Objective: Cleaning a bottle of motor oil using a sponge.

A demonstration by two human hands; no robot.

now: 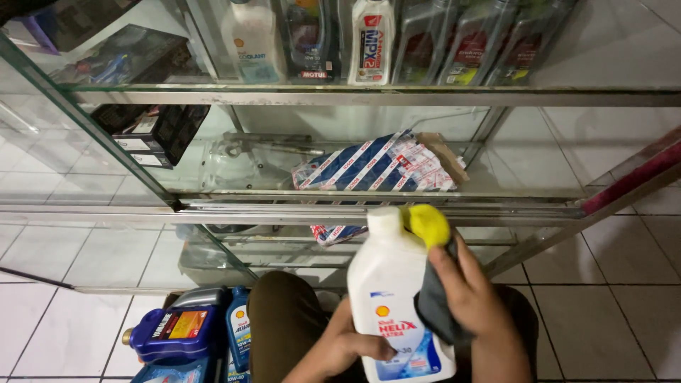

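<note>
Your left hand [347,347] grips the white oil bottle [394,298] low on its front, fingers wrapped on the label area. Your right hand [472,298] presses a dark grey cloth [433,305] against the bottle's right side, fingers closed over the cloth. The bottle stands upright above your lap, yellow cap [429,225] at its top right. Behind it is a glass display cabinet [369,96]: more bottles on the upper shelf, blue-and-white striped packets [376,164] on the middle shelf, black boxes [152,131] to the left. A blue oil bottle [174,332] lies on the tiled floor [603,312], lower left, beside your knee.
</note>
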